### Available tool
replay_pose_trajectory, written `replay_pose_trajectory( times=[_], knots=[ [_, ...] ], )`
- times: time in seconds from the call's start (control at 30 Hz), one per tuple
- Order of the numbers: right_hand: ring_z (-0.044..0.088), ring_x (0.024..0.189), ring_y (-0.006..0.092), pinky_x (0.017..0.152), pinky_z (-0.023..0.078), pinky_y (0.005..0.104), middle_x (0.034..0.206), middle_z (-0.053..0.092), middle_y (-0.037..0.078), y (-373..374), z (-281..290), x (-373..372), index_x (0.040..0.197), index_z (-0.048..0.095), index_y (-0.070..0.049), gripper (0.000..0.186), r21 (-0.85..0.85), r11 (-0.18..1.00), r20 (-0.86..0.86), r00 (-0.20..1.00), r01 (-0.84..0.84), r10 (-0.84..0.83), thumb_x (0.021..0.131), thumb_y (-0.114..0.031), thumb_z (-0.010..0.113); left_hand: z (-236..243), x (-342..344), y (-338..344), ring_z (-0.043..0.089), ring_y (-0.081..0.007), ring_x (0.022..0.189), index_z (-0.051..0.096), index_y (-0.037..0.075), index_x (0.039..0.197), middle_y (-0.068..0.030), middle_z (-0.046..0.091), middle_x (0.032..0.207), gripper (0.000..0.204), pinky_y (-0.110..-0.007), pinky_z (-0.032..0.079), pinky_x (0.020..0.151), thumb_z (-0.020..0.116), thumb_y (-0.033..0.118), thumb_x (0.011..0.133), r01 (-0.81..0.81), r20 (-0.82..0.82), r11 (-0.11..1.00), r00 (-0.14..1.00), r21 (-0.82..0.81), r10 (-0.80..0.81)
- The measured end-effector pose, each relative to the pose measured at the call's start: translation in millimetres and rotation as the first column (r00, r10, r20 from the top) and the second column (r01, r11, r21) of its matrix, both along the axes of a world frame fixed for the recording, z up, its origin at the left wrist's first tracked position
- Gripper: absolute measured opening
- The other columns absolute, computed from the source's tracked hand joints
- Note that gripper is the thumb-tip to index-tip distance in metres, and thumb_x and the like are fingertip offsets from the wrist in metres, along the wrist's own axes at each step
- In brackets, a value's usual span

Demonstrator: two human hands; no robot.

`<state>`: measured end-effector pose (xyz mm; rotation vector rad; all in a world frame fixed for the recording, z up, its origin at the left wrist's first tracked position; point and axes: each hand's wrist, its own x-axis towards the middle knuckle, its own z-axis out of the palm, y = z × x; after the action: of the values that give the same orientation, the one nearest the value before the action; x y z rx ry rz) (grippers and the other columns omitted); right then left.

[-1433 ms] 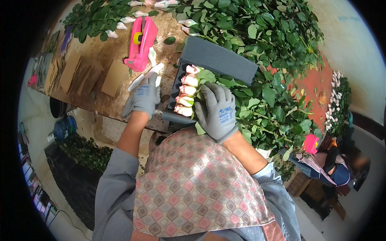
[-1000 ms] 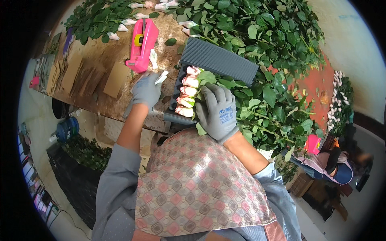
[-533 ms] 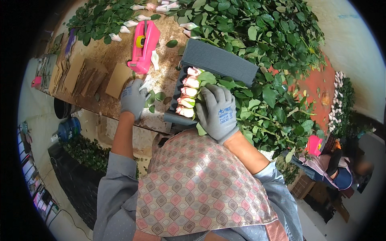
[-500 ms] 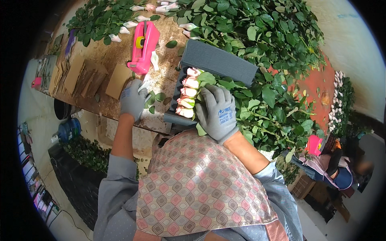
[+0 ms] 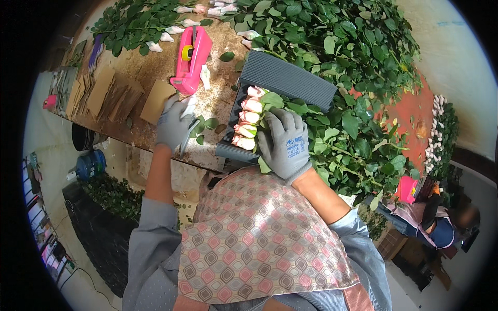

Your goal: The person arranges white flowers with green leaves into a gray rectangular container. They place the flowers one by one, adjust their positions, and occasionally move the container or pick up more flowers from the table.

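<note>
My left hand (image 5: pixel 174 124), in a grey glove, is closed at the table's near edge beside a cardboard piece. A narrow grey pointed thing (image 5: pixel 189 136) sticks out by its palm; its kind and whether I grip it are unclear. A white netted rosebud (image 5: pixel 190 105) lies by the fingertips. My right hand (image 5: pixel 286 145), also gloved, curls over the leafy stems just below a row of several pale pink roses (image 5: pixel 249 117). These lie stacked in a dark grey corrugated holder (image 5: pixel 288 78), with their heads toward the left. My right fingertips are partly hidden among leaves.
A pink tape dispenser (image 5: pixel 192 62) with yellow tape stands beyond my left hand. Cardboard pieces (image 5: pixel 157 101) lie to the left. Piled leafy rose stems (image 5: pixel 332 31) cover the far and right side. Netted buds (image 5: pixel 166 37) lie at the back. Another person (image 5: pixel 430 223) is at far right.
The whole view has shifted slightly, moving the table to the right in the picture. Both hands keep nearly the same places, the right one still on the roses.
</note>
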<state>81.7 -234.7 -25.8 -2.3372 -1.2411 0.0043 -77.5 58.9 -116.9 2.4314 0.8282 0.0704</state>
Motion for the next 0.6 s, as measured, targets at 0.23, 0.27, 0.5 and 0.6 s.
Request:
replay_pose_trajectory(
  times=[0.23, 0.27, 0.5, 0.6],
  knots=[
    [0.054, 0.118, 0.0348, 0.098, 0.042, 0.0476, 0.127, 0.058, 0.015, -1.0, 1.2, 0.0, 0.129, 0.06, -0.005, 0.047, 0.009, 1.0, -0.001, 1.0, 0.008, -0.008, 0.087, -0.024, 0.07, 0.9, 29.2, -1.6, 0.064, -0.0423, 0.108, 0.064, 0.006, 0.112, -0.0203, 0.066, 0.114, 0.028, -0.049, 0.051, 0.091, 0.071, 0.015, 0.086, 0.048, -0.07, 0.999, 0.996, 0.008, -0.047],
    [0.054, 0.118, 0.0347, 0.098, 0.042, 0.0475, 0.127, 0.059, 0.015, -0.7, 2.0, 0.3, 0.129, 0.06, -0.005, 0.047, 0.009, 1.0, -0.004, 1.0, 0.014, -0.014, 0.087, -0.024, 0.07, 17.1, 23.1, -1.1, 0.064, -0.0423, 0.108, 0.064, 0.006, 0.111, -0.0206, 0.067, 0.113, 0.027, -0.049, 0.051, 0.091, 0.071, 0.016, 0.086, 0.054, -0.033, 0.998, 0.998, -0.026, -0.054],
    [0.054, 0.117, 0.0335, 0.098, 0.042, 0.0468, 0.126, 0.059, 0.014, 0.6, 3.7, -0.7, 0.128, 0.061, -0.005, 0.046, 0.008, 1.0, 0.0, 1.0, 0.023, -0.023, 0.087, -0.024, 0.071, 50.3, -97.3, 29.8, 0.066, -0.0374, 0.11, 0.069, 0.011, 0.119, -0.017, 0.069, 0.119, 0.036, -0.047, 0.051, 0.098, 0.076, 0.022, 0.085, 0.139, -0.736, 0.983, 0.652, -0.117, -0.179],
    [0.055, 0.116, 0.0336, 0.098, 0.042, 0.0468, 0.126, 0.06, 0.014, -0.7, 1.3, -0.8, 0.128, 0.061, -0.005, 0.046, 0.012, 1.0, 0.005, 1.0, 0.028, -0.028, 0.087, -0.024, 0.071, 54.2, -149.4, 30.7, 0.067, -0.0379, 0.111, 0.066, 0.014, 0.129, -0.0151, 0.067, 0.129, 0.047, -0.047, 0.051, 0.1, 0.078, 0.03, 0.086, 0.279, -0.785, 0.96, 0.593, -0.011, -0.181]
  ],
)
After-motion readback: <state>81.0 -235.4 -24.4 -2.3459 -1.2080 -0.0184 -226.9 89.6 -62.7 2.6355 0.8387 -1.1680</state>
